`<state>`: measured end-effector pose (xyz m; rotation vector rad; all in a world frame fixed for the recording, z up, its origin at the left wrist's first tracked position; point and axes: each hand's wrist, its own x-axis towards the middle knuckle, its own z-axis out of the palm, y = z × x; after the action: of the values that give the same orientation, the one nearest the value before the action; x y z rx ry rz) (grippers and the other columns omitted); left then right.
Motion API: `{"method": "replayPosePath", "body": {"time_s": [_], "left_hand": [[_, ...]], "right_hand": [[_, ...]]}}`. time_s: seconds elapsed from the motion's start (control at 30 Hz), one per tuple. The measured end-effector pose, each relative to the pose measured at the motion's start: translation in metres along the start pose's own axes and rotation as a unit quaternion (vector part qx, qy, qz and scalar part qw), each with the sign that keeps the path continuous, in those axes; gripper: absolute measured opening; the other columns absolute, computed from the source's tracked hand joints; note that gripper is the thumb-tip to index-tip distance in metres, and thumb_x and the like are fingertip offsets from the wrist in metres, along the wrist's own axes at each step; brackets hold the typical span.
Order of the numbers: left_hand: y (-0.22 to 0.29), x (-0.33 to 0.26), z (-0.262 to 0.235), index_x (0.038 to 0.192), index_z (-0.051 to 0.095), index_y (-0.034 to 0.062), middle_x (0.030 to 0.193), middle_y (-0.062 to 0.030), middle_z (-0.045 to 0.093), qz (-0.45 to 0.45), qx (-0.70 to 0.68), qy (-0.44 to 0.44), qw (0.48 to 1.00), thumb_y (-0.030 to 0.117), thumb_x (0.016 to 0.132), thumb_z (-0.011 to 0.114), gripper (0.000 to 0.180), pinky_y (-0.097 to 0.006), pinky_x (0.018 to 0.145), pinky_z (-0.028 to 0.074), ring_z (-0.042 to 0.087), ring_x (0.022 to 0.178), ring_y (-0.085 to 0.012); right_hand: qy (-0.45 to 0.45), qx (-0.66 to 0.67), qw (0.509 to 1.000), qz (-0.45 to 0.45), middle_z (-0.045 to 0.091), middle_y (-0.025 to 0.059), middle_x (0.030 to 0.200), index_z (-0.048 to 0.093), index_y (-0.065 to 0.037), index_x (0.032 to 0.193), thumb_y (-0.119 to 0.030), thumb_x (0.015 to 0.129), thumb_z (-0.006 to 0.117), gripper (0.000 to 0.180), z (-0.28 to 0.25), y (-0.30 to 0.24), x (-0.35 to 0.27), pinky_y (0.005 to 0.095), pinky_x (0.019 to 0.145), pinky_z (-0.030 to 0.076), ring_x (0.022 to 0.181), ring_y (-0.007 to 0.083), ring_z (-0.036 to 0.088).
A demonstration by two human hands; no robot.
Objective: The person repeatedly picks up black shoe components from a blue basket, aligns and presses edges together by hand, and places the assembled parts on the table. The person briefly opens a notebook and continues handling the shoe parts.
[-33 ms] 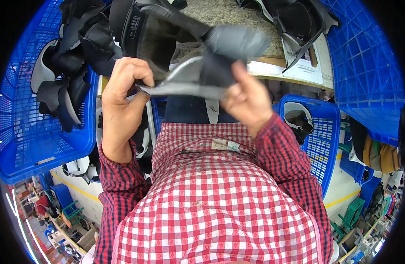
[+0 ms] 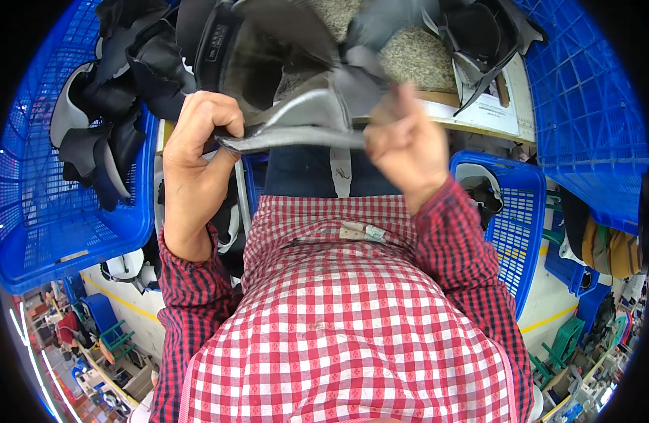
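Note:
A black shoe upper [image 2: 307, 116] with a grey lining is stretched between my hands above the near edge of the worktable. My left hand [image 2: 201, 141] pinches its left end, thumb below and curled fingers above. At the other end, my right hand [image 2: 405, 144] is closed on the edge, blurred by motion. The far flap of the upper is smeared too, and a printed label shows on its inner side. Farther right on the table lies another black upper [image 2: 480, 42].
On the left, a blue basket [image 2: 77, 264] holds several black uppers [image 2: 92, 155]. A tall blue crate [image 2: 592, 106] stands at the right, with a lower blue basket [image 2: 518, 240] beside my right forearm. White paper [image 2: 490, 116] lies along the stone-topped table's [image 2: 416, 60] near edge.
My right hand has shifted slightly right and turned. The upper's dark flap has swung up and away, showing more of the grey lining. My left hand stays in place.

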<state>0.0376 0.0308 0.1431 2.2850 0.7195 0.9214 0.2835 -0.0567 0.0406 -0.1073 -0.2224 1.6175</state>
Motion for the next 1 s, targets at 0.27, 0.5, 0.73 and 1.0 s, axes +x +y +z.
{"method": "replayPosePath", "body": {"time_s": [0.27,0.5,0.73,1.0], "left_hand": [[0.016,0.015,0.019,0.088,0.063,0.0030,0.091,-0.0080,0.060,0.076,0.038,-0.020,0.996,-0.018,0.064,0.063,0.032,-0.032,0.075,0.048,0.060,0.089,-0.0244],[-0.012,0.004,0.025,0.083,0.059,-0.0005,0.088,-0.0101,0.059,0.128,0.073,0.014,0.989,-0.019,0.057,0.060,0.032,-0.033,0.074,0.049,0.060,0.086,-0.0284],[-0.050,-0.027,0.048,0.078,0.057,0.0010,0.082,-0.0089,0.056,0.175,0.097,0.050,0.979,-0.001,0.054,0.076,0.030,-0.037,0.072,0.046,0.057,0.081,-0.0295],[-0.053,-0.041,0.050,0.092,0.076,-0.0018,0.078,-0.0052,0.052,0.213,0.116,0.016,0.970,0.013,0.054,0.074,0.040,-0.036,0.066,0.045,0.053,0.076,-0.0245]], "right_hand": [[-0.206,-0.866,0.331,-0.313,0.074,0.0043,0.117,0.065,-0.013,0.128,-0.010,0.080,0.081,0.050,0.058,-0.019,0.029,0.0273,0.066,0.057,0.086,0.0160,0.073],[-0.173,-0.878,0.308,-0.325,0.077,0.0025,0.096,0.073,-0.011,0.103,-0.007,0.078,0.077,0.026,0.032,-0.030,0.027,0.0306,0.067,0.059,0.082,0.0213,0.074],[-0.177,-0.882,0.274,-0.339,0.077,-0.0007,0.099,0.076,-0.013,0.098,-0.016,0.079,0.071,0.019,0.007,-0.001,0.013,0.0282,0.065,0.057,0.081,0.0156,0.073],[-0.128,-0.888,0.238,-0.371,0.072,-0.0047,0.086,0.074,-0.018,0.089,-0.016,0.075,0.073,0.014,0.000,0.003,0.010,0.0278,0.066,0.049,0.075,0.0110,0.069]]}}
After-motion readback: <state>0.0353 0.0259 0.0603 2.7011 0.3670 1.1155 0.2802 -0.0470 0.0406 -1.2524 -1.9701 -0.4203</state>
